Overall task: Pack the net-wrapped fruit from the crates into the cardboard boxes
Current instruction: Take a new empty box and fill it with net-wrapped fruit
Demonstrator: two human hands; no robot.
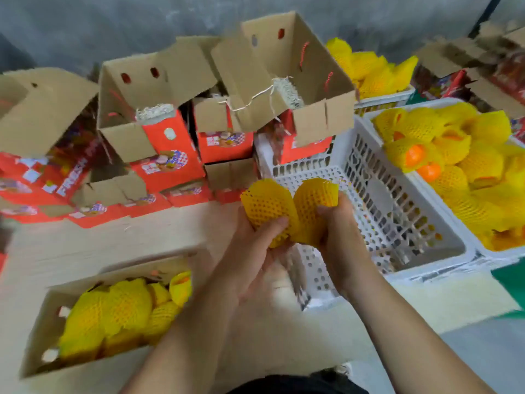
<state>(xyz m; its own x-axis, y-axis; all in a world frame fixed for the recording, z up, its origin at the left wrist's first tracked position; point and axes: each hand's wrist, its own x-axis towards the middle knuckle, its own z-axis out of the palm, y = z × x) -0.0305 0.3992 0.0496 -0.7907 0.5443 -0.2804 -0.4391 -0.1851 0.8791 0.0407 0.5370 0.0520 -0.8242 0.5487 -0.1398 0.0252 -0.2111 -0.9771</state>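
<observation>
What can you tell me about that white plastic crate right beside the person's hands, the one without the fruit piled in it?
The white crate is a rectangular plastic basket whose walls and floor are pierced with rows of small slots. It sits upright and looks empty; only its perforated floor shows. Its right rim lies against a second white crate heaped with yellow net-wrapped fruit, and printed red cardboard boxes stand behind it. The person's hands hover before its near left corner; neither hand seems to touch it.

Two bare hands each grip a yellow foam-net-wrapped fruit: left hand (257, 245), left fruit (268, 209); right hand (339, 237), right fruit (314, 207). Below left, an open brown cardboard box (37, 336) holds more.
</observation>
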